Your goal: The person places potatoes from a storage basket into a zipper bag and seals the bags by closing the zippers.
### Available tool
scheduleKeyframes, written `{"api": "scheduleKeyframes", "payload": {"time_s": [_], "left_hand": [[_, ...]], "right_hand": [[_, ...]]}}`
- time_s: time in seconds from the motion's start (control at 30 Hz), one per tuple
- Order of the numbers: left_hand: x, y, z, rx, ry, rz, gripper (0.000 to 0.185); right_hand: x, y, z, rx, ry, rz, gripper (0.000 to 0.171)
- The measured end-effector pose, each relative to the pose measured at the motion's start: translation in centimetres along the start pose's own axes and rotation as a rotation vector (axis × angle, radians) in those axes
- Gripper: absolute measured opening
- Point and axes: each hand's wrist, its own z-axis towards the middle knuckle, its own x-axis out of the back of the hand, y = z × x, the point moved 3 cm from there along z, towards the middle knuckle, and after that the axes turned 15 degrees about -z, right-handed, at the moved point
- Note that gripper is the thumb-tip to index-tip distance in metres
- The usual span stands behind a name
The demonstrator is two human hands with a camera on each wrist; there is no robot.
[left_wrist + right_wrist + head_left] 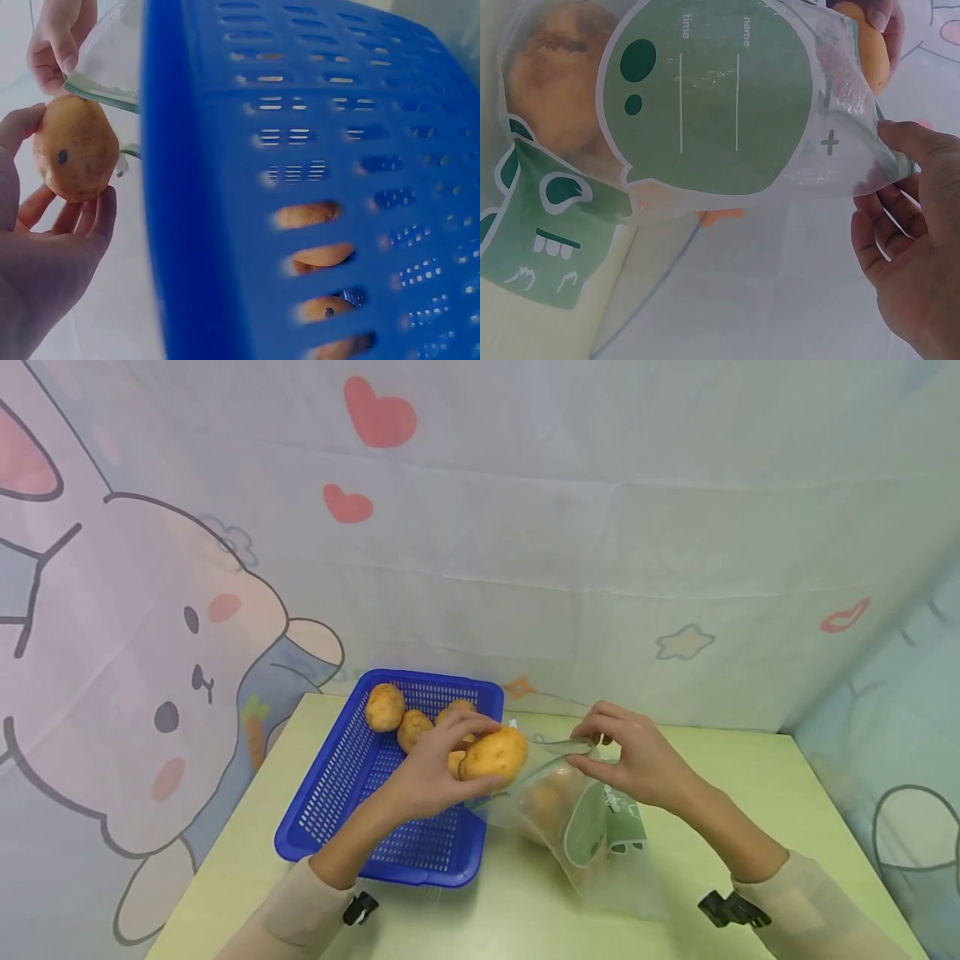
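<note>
My left hand [442, 760] grips a yellow-brown potato [493, 754] just over the right rim of the blue basket [330, 777], at the mouth of a clear plastic zip bag [577, 814] with a green label. In the left wrist view the potato [75, 148] sits between thumb and fingers, next to the bag's green edge [101, 94]. My right hand [626, 756] pinches the bag's upper edge and holds the mouth open. At least one potato [555, 75] lies inside the bag [720, 112], seen through the plastic beside the right hand [907, 232].
Several more potatoes [385, 707] lie at the far end of the blue basket [300, 75]. The basket and bag sit on a pale green table [750, 810], backed by a cartoon-printed cloth wall [525, 527].
</note>
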Motion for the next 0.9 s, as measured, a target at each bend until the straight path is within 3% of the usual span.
{"api": "scheduleKeyframes", "payload": {"time_s": [0.4,0.77,0.9], "left_hand": [[-0.2,-0.7,-0.2,0.117,-0.069,-0.04,0.059],[-1.2,-1.2,0.6,0.104,0.011,-0.038,0.062],[-0.9,-1.4,0.6,0.103,0.041,-0.041,0.06]], "right_hand": [[-0.2,-0.2,0.0,-0.008,-0.023,0.022,0.023],[-0.2,-0.2,0.1,0.004,-0.014,-0.004,0.024],[-0.3,-0.3,0.2,0.015,-0.01,-0.005,0.024]]}}
